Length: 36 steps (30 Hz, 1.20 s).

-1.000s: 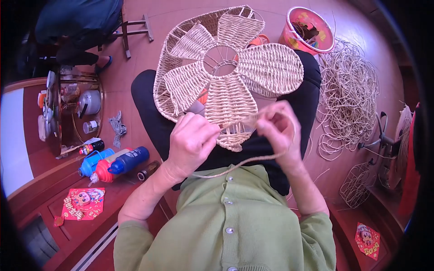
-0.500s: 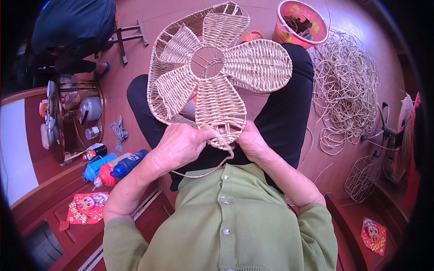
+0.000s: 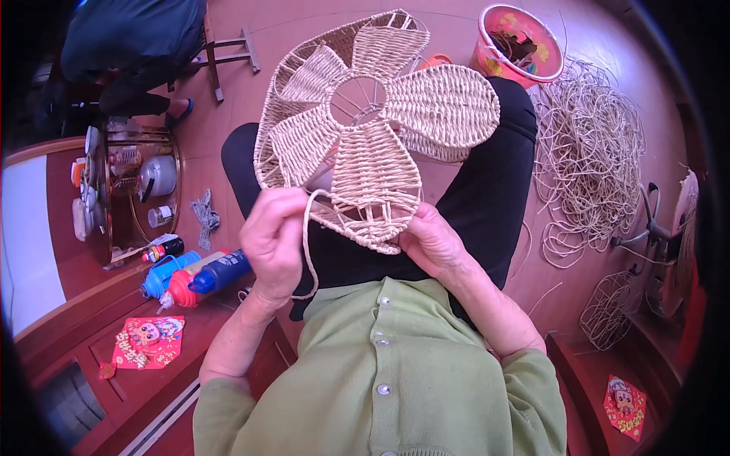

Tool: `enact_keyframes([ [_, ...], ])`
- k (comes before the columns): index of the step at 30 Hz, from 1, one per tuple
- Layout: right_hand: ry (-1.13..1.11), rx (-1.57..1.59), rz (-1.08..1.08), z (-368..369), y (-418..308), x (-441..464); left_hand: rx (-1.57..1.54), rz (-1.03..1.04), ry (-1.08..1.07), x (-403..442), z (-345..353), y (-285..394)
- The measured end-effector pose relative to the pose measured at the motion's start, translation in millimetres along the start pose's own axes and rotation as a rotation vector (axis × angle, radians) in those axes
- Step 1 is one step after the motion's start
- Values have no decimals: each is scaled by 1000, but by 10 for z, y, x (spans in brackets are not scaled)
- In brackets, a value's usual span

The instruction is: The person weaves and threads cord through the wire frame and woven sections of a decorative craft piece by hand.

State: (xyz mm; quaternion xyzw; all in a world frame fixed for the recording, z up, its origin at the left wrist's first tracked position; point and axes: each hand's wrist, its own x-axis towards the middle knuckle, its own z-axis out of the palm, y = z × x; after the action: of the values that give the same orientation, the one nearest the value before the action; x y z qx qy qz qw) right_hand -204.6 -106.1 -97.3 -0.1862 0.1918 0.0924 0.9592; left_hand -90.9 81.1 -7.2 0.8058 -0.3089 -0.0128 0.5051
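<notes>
A woven straw basket (image 3: 445, 106) with a flower-shaped face rests between my knees, its petals spread around an open ring in the middle. The lowest petal (image 3: 372, 171) points toward me; bare frame wires show in a gap near its tip. On that tip's right edge my right hand (image 3: 433, 242) is closed, thumb over the rim. To the left of the petal is my left hand (image 3: 274, 239), its fingers curled shut at a length of twisted straw cord (image 3: 307, 235). The cord runs from the petal's left side and hangs down beside this hand.
A big heap of loose cord (image 3: 589, 159) lies on the floor at right, below a red bucket (image 3: 521, 45). Flasks (image 3: 220, 272) lie at left near a shelf cart with a kettle (image 3: 158, 176). Another person (image 3: 133, 45) sits at upper left.
My left hand has moved left, off the petal's tip, and the cord has come with it to the petal's left side. My right hand keeps its hold on the edge.
</notes>
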Motion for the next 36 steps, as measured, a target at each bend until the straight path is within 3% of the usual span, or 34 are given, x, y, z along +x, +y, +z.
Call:
enact_keyframes([
  [4, 1, -122, 3, -11, -16, 27, -246, 61, 216, 34, -18, 200],
  [7, -134, -44, 31, -90, -7, 26, -16, 233, 22, 77, -32, 258],
  [12, -345, 69, 48, -164, 32, 118, 267, 249, -337, 185, 253, 286],
  [17, -327, 53, 20, -113, 9, 106, 282, 228, -296, 146, 325, 226],
  [22, -224, 70, -83, -135, 65, 35, 258, 408, -209, 96, 479, 193],
  [26, -201, 120, -150, -137, 57, -52, 314, 343, -210, 238, 707, 196],
  [32, -150, 70, -82, -190, 3, -136, 417, 406, -488, 286, 543, 369],
  [36, -144, 105, -25, -241, 23, -86, 475, 318, -620, 319, 533, 490],
])
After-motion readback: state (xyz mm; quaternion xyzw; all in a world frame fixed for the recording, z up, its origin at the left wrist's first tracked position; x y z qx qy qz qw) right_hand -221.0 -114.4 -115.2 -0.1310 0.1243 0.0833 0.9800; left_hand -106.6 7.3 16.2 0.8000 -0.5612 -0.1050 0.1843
